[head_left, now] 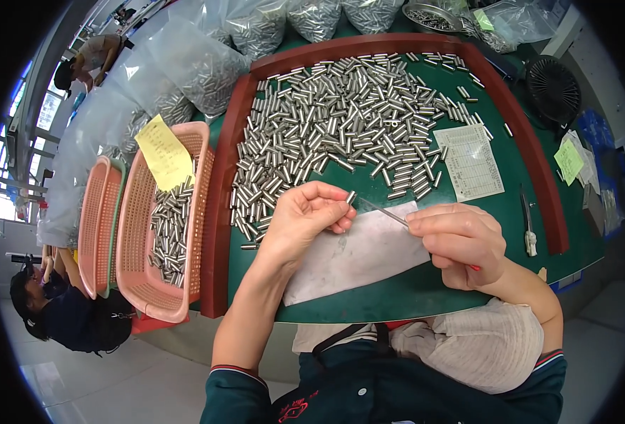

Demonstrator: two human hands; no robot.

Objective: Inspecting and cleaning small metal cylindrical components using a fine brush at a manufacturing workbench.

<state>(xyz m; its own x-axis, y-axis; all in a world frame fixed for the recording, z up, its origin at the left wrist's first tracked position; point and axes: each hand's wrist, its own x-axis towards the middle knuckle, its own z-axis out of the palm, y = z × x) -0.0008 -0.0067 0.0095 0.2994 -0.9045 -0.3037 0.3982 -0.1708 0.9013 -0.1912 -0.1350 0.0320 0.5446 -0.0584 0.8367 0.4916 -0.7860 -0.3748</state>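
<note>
Dark green shirt cloth [397, 389] fills the lower edge, closest to view, and beyond it both hands meet over the worktop [404, 293]. On the left hand [305, 215], thumb and fingertips pinch one short metal cylinder [351, 198], one end jutting out past them. Across from it, the right hand [468, 240] has its fingers closed around a thin metal rod [390, 215], whose tip points at that cylinder; whether the two touch is too fine to tell. Beneath lies a pale sheet [355, 272]. Just past the hands spreads a broad heap of similar cylinders [326, 127], with a printed card [471, 169] at its right side, all inside a reddish-brown frame [217, 226]. Outside the frame, to the left, a pink basket [132, 275] holds more cylinders under a yellow note [164, 152], and clear bags [256, 32] of small metal parts stand behind. Judging by this, the work is well short of complete: one piece is in hand and a great many lie loose, though whether the basket's share is finished or waiting cannot be told.
</note>
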